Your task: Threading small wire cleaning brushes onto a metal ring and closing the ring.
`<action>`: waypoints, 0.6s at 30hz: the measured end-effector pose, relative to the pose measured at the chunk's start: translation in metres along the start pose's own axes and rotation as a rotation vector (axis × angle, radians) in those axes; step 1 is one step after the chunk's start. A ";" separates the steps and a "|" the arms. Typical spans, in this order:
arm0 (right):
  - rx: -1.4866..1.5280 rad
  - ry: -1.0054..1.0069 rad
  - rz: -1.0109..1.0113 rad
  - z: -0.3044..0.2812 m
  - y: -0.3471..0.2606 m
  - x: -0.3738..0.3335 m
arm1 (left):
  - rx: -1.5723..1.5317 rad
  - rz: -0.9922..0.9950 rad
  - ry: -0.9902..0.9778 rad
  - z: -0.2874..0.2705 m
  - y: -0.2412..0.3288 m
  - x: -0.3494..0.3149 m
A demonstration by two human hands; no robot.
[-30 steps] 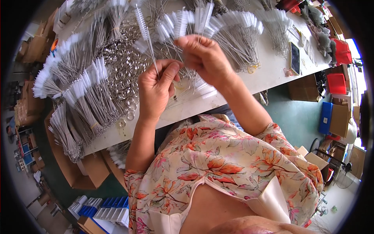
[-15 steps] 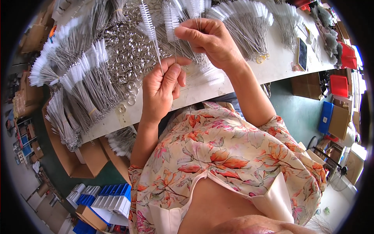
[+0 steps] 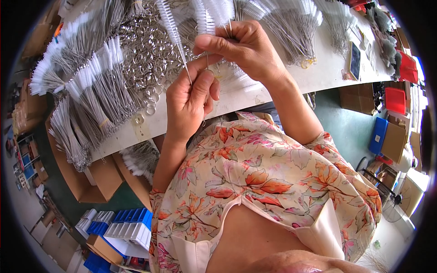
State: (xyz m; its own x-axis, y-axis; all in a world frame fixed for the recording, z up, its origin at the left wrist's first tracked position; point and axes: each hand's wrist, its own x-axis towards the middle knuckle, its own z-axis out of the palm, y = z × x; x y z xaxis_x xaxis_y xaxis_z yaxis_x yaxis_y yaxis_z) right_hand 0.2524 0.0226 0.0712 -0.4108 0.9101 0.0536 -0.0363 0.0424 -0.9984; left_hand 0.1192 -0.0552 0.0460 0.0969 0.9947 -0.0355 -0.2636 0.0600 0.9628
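Note:
My left hand (image 3: pixel 189 100) is closed, thumb against forefinger, on the thin wire stem of a white-bristled tube brush (image 3: pixel 170 26) that points up and away. A second tube brush (image 3: pixel 203 22) rises beside it, its stem also running into the left fingers. A small wire loop shows below that hand. My right hand (image 3: pixel 250 51) is closed too, pinching more white tube brushes (image 3: pixel 223 13) by their stems, its thumb close to the second brush. Both hands are almost touching above the table's near edge. Behind them lies a heap of metal split rings (image 3: pixel 145 59).
Bundles of tube brushes (image 3: pixel 86 82) cover the left of the white table (image 3: pixel 330 76); another fan of brushes (image 3: pixel 291 27) lies right. A phone-like device (image 3: pixel 354 61) rests farther right. Below stand an open cardboard box (image 3: pixel 102 182), blue and white bins (image 3: pixel 129 234) and a red bin (image 3: pixel 395 100).
My right hand has shifted slightly left and down, its thumb nearer the left hand. The left-hand brush leans a little more left. The whole view has shifted slightly.

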 end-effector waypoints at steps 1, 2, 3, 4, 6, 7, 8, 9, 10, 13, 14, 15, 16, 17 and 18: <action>0.000 -0.001 0.002 0.002 0.000 -0.002 | 0.004 0.026 -0.012 -0.001 -0.001 0.001; -0.004 0.014 -0.040 0.004 0.000 -0.004 | 0.008 0.052 -0.024 -0.003 -0.002 0.001; -0.009 0.029 -0.084 0.004 0.000 -0.004 | 0.006 0.053 -0.024 -0.003 -0.004 0.002; -0.011 0.028 -0.084 0.005 0.002 -0.005 | 0.012 0.052 -0.002 -0.003 -0.007 0.002; -0.266 0.087 -0.183 0.006 0.009 -0.006 | 0.019 0.051 0.021 -0.005 -0.014 0.003; -0.335 0.114 -0.255 0.011 0.005 -0.007 | -0.013 0.001 0.045 -0.007 -0.019 0.006; -0.334 0.113 -0.256 0.013 0.006 -0.007 | -0.045 -0.049 0.068 -0.009 -0.021 0.006; -0.332 0.150 -0.254 0.014 0.011 -0.007 | -0.044 -0.048 0.068 -0.009 -0.019 0.005; -0.329 0.187 -0.252 0.015 0.014 -0.007 | -0.019 -0.044 0.037 -0.010 -0.015 0.003; 0.134 0.016 0.023 0.002 0.020 0.001 | 0.013 -0.004 0.040 -0.014 0.002 0.006; 0.480 -0.100 0.206 -0.004 0.022 0.003 | 0.021 0.030 0.078 -0.019 0.006 0.007; 0.603 -0.188 0.187 -0.011 0.026 0.006 | 0.031 0.038 0.044 -0.034 0.005 0.010; 0.603 -0.189 0.183 -0.011 0.027 0.007 | 0.004 0.085 0.106 -0.040 0.005 0.011; 0.635 -0.121 0.156 -0.010 0.028 0.008 | 0.003 0.084 0.120 -0.048 0.005 0.012; 0.668 -0.054 0.129 -0.010 0.029 0.008 | 0.003 0.081 0.135 -0.052 0.006 0.014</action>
State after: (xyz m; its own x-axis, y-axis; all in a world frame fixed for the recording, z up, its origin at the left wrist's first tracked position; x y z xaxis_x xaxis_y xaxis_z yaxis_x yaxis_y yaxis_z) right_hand 0.2568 0.0355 0.0421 -0.4937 0.8683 -0.0470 -0.5314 -0.3441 -0.7741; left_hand 0.0692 -0.0369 0.0371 -0.0545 0.9985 0.0072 -0.2628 -0.0213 0.9646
